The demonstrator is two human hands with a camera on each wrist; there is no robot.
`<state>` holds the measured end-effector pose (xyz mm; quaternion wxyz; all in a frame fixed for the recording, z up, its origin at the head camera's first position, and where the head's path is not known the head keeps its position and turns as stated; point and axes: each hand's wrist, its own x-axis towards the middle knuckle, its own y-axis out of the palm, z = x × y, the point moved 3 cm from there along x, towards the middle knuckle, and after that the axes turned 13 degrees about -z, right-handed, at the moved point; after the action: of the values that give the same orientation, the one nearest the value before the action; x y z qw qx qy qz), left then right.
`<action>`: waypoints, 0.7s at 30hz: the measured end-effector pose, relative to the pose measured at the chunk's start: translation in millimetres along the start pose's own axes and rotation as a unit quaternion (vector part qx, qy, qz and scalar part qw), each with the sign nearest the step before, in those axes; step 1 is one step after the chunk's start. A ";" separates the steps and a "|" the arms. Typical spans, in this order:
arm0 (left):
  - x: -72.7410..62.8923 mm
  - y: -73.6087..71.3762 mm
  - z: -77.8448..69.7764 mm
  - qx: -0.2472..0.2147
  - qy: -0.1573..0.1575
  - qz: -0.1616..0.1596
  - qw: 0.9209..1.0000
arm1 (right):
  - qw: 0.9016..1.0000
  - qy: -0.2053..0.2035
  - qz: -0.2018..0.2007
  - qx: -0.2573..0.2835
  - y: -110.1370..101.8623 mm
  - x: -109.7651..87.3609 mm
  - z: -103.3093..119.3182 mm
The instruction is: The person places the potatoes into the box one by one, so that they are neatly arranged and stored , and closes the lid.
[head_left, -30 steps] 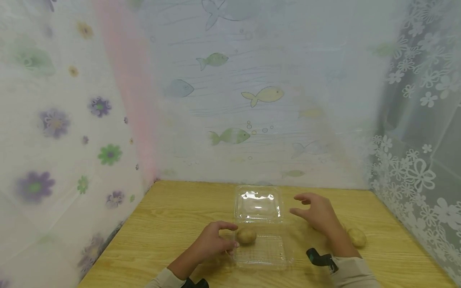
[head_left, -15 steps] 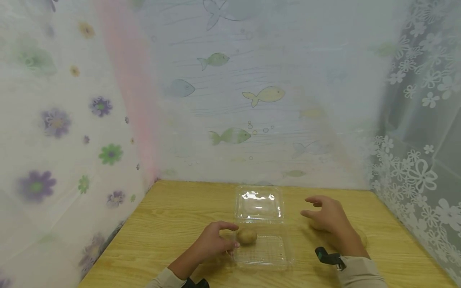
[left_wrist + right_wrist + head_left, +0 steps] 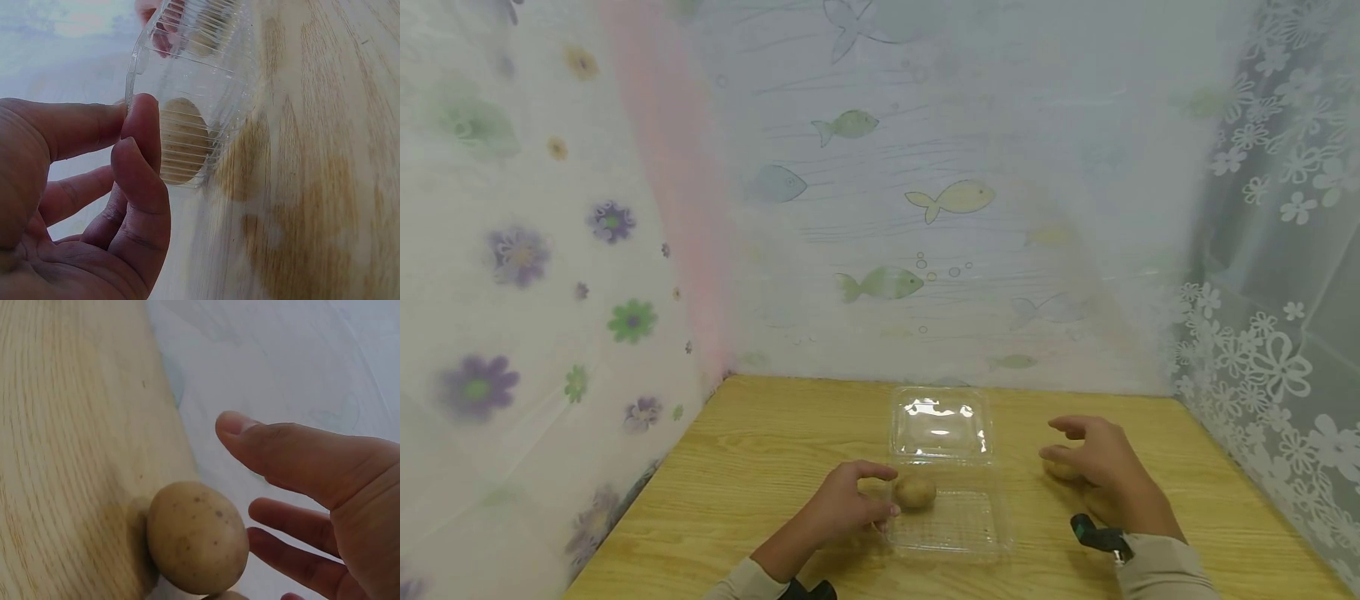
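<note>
A clear plastic clamshell box (image 3: 958, 525) lies unfolded on the table, its lid (image 3: 940, 425) laid back on the far side. One potato (image 3: 915, 492) sits at the left of its base. My left hand (image 3: 846, 510) pinches the base's left rim between thumb and fingers, as the left wrist view shows, with the potato (image 3: 182, 141) behind the ribbed wall. Over to the right, my right hand (image 3: 1101, 458) hovers by a loose potato (image 3: 197, 537), fingers spread and holding nothing. A sliver of another potato (image 3: 229, 596) shows below it; the right arm covers most of that one in the head view.
The wood-grain table (image 3: 760, 442) is bounded at the back by a hanging sheet (image 3: 850, 333) printed with fish. Flowered sheets hang on the left (image 3: 535, 333) and right (image 3: 1285, 367).
My right hand has moved right and slightly nearer, away from the box and over the loose potatoes. My left hand and the potato in the box stay put.
</note>
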<state>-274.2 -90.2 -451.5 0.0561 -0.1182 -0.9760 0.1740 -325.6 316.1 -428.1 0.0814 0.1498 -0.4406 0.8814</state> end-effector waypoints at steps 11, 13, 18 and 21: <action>-0.7 0.8 -2.4 0.008 -0.001 -0.010 1.000 | 1.000 -0.004 0.015 -0.015 -2.3 -3.9 -12.7; -0.5 1.1 -2.5 0.009 -0.001 -0.012 1.000 | 1.000 -0.004 0.015 -0.014 -2.5 -5.0 -13.2; -0.5 1.7 -3.0 0.005 -0.006 -0.009 1.000 | 1.000 -0.003 0.021 -0.013 -2.5 -6.0 -14.0; -0.5 1.8 -2.7 0.004 -0.008 -0.008 1.000 | 1.000 -0.001 0.025 -0.019 -1.5 -5.5 -14.9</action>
<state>-272.9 -87.9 -449.6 0.0505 -0.1087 -0.9766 0.1788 -322.9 328.9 -437.3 0.0620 0.1379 -0.4606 0.8746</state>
